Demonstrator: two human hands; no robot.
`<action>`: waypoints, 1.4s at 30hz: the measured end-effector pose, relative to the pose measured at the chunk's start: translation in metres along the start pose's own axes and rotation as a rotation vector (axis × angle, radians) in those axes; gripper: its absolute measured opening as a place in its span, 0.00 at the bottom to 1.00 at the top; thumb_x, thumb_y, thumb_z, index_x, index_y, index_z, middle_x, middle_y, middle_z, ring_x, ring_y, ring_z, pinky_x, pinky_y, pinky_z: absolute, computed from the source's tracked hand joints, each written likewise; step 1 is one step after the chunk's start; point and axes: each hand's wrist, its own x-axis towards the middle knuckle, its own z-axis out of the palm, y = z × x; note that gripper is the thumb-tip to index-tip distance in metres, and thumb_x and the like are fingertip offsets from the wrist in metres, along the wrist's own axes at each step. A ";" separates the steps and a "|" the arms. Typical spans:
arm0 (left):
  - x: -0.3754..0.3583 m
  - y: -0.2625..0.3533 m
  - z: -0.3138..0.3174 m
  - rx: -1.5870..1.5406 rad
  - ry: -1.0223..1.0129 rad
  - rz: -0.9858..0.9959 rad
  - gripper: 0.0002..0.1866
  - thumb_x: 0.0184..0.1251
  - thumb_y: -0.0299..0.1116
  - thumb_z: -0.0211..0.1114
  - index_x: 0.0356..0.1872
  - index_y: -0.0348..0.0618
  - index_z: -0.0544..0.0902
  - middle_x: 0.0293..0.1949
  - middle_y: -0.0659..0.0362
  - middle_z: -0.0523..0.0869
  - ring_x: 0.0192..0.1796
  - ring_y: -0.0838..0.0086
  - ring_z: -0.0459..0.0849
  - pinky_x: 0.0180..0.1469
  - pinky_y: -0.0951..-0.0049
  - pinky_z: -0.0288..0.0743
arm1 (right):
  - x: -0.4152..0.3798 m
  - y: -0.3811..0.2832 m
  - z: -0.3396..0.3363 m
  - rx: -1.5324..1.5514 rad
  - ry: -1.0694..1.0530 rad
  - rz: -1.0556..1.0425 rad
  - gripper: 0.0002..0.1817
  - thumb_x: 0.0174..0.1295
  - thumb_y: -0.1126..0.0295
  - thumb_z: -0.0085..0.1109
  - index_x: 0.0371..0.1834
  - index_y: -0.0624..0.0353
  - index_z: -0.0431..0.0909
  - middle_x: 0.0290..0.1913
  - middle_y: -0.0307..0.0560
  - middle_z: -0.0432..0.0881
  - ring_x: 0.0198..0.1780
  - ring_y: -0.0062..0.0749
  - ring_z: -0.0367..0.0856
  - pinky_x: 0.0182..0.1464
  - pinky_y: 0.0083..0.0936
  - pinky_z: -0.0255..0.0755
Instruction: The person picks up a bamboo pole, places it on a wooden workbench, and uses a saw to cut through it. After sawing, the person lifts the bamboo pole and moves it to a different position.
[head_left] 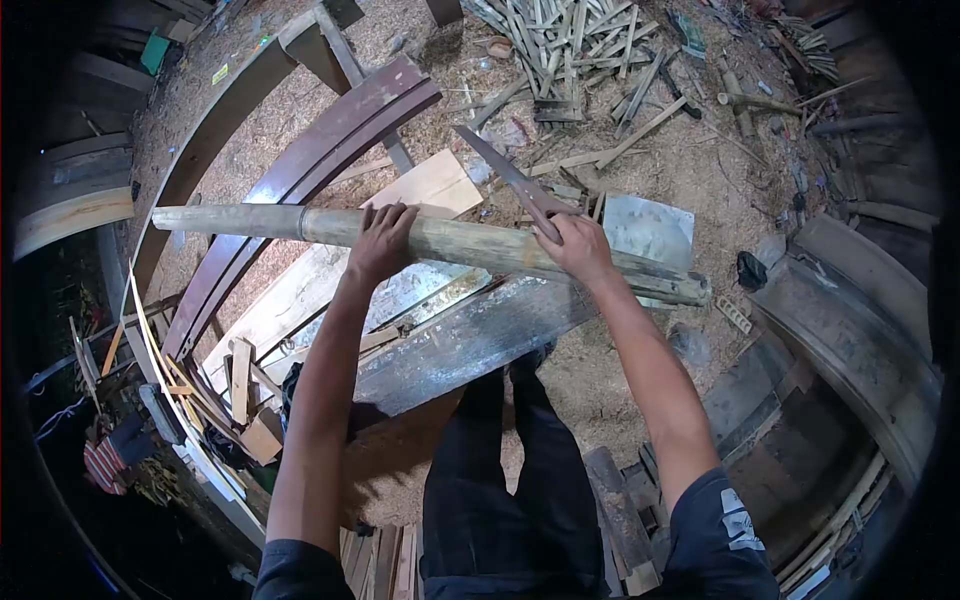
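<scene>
Stretching across the scene from left to right, a long, round wooden pole (255,220) lies over the boards, its narrower end at the left, with a dark joint ring part-way along. Beneath its left part, a curved maroon beam (330,140) runs from near left to far centre.

The left hand (384,243) lies over the pole left of its middle, back of the hand up and fingers bent across the far side; its grip is closed round the wood. Just beyond it is a pale board (430,185), and on the near side a dark, scuffed plank (470,335) serves as a surface. Whether the pole bears on it, I cannot tell.

Further right, the right hand (578,245) pinches the handle end of a long tapering blade (505,172), which points far and left; whether its edge is toothed is unclear. This hand is also against the pole, near its right part. A grey sheet (648,232) lies just beyond, with loose wood strips (585,45) heaped farther off.

The step in hand looks like holding and steadying the pole; moving it would call for firm support at both hands, with the blade's edge clear of the fingers.
</scene>
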 end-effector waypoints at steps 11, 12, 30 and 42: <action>0.034 0.066 0.022 -0.051 0.113 0.073 0.55 0.47 0.53 0.80 0.76 0.44 0.63 0.66 0.53 0.74 0.71 0.59 0.70 0.74 0.48 0.60 | -0.035 -0.073 -0.076 0.289 0.157 0.409 0.15 0.63 0.62 0.72 0.32 0.61 0.78 0.28 0.54 0.82 0.29 0.48 0.82 0.31 0.37 0.73; 0.041 0.075 0.022 -0.042 0.101 0.060 0.52 0.46 0.52 0.81 0.73 0.44 0.66 0.64 0.55 0.75 0.71 0.61 0.70 0.73 0.49 0.60 | -0.043 -0.082 -0.079 0.400 0.138 0.604 0.16 0.64 0.62 0.72 0.31 0.63 0.77 0.27 0.53 0.81 0.28 0.47 0.81 0.30 0.33 0.72; 0.051 0.129 0.031 -0.126 0.178 0.011 0.51 0.40 0.64 0.80 0.62 0.38 0.76 0.55 0.49 0.78 0.61 0.55 0.75 0.65 0.54 0.65 | -0.134 -0.124 -0.054 0.600 0.336 0.725 0.16 0.67 0.63 0.70 0.29 0.62 0.76 0.18 0.39 0.71 0.21 0.19 0.68 0.24 0.25 0.64; 0.041 0.176 0.035 -0.188 0.154 0.095 0.54 0.40 0.72 0.74 0.60 0.35 0.76 0.58 0.48 0.78 0.61 0.54 0.78 0.64 0.58 0.71 | -0.159 -0.133 -0.061 0.573 0.393 0.744 0.17 0.67 0.63 0.68 0.28 0.62 0.74 0.18 0.40 0.70 0.21 0.19 0.67 0.24 0.26 0.62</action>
